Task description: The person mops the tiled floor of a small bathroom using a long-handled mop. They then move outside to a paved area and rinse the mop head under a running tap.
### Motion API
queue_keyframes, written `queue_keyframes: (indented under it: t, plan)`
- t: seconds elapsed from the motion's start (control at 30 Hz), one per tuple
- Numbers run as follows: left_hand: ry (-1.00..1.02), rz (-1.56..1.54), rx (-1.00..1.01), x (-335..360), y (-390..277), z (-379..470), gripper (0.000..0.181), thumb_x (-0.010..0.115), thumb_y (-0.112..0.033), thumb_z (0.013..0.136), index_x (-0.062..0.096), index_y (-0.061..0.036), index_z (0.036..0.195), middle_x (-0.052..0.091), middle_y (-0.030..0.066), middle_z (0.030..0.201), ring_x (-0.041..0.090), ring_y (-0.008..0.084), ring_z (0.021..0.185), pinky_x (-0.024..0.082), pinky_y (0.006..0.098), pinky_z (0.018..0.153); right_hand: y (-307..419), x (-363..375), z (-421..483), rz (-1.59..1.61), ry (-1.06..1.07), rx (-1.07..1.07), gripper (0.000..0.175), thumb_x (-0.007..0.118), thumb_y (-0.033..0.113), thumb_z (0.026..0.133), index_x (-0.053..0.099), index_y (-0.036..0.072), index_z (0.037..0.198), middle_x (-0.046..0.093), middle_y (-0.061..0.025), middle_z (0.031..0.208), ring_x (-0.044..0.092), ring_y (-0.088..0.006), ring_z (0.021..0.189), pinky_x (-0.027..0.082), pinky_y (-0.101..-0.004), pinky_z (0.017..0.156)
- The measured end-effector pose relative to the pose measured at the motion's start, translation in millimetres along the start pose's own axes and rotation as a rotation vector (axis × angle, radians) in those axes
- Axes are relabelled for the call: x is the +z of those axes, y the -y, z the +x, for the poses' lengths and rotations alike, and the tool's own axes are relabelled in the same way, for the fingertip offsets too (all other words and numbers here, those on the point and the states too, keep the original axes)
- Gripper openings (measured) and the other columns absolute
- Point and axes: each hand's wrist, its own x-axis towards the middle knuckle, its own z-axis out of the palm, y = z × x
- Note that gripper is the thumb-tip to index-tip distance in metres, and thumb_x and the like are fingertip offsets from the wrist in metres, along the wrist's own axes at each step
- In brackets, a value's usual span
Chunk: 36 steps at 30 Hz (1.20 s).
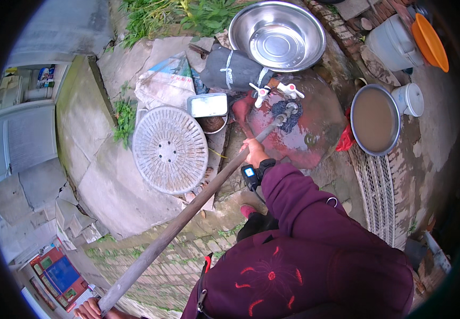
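A long wooden pole (182, 217) runs diagonally across the view. My right hand (254, 151) grips it near its far end, and my left hand (94, 309) holds the near end at the bottom left. At the pole's far tip a dark, wet mop head (285, 113) rests on a wet reddish stone slab (317, 131). Just above the mop head are two white taps, one (261, 95) on the left and another (291, 90) on the right. A screwdriver-thin detail of the pole's fastening is too small to tell.
A steel basin (277, 36) lies beyond the taps. A basin of brown water (375, 119) stands at right, by a lidded white bucket (408, 99) and an orange basin (430, 43). A round perforated plastic lid (170, 149) and a rectangular tray (207, 105) lie left.
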Motion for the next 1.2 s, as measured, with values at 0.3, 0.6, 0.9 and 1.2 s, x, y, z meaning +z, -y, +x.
queue_keyframes:
  t: [0.3,0.6,0.9,1.2]
  plan:
    - [-0.043,-0.007,-0.032,1.0,5.4,-2.8,0.023,0.042,-0.002,0.073,0.035,-0.0112,0.053,0.023,-0.0035,0.041,0.023,0.0061,0.037,0.026,0.0187,0.042,-0.2,2.1,5.8,-0.066,-0.019,-0.039,0.007,0.045,-0.001,0.062,0.04,0.003,0.062,0.037,-0.0062,0.049,0.038,-0.0182,0.038,0.036,-0.0343,0.042]
    - [-0.118,0.004,-0.018,-3.1,7.8,-5.8,0.031,0.041,-0.006,0.076,0.028,-0.0132,0.048,0.022,-0.0033,0.041,0.021,0.0075,0.037,0.024,0.0187,0.043,-4.7,-1.6,18.0,-0.152,0.014,-0.101,0.006,0.042,0.005,0.066,0.04,0.005,0.06,0.039,-0.006,0.05,0.039,-0.019,0.038,0.036,-0.0336,0.041]
    - [0.053,0.02,-0.069,-54.5,-5.3,-9.0,0.023,0.039,0.0,0.077,0.028,-0.009,0.059,0.02,-0.0027,0.049,0.02,0.0073,0.043,0.022,0.0211,0.046,-14.0,-7.5,21.8,-0.18,-0.001,-0.193,0.008,0.042,0.007,0.066,0.04,0.005,0.058,0.039,-0.0067,0.048,0.038,-0.0193,0.035,0.036,-0.0331,0.038]
    - [-0.389,0.085,-0.157,-175.9,-45.3,-18.0,0.018,0.047,-0.013,0.078,0.044,0.0022,0.087,0.029,-0.0014,0.054,0.028,0.0088,0.049,0.029,0.0213,0.051,-62.7,-44.7,15.1,0.018,0.182,-0.049,0.013,0.049,0.003,0.064,0.039,0.007,0.057,0.036,-0.0021,0.047,0.035,-0.0159,0.038,0.034,-0.0315,0.042]
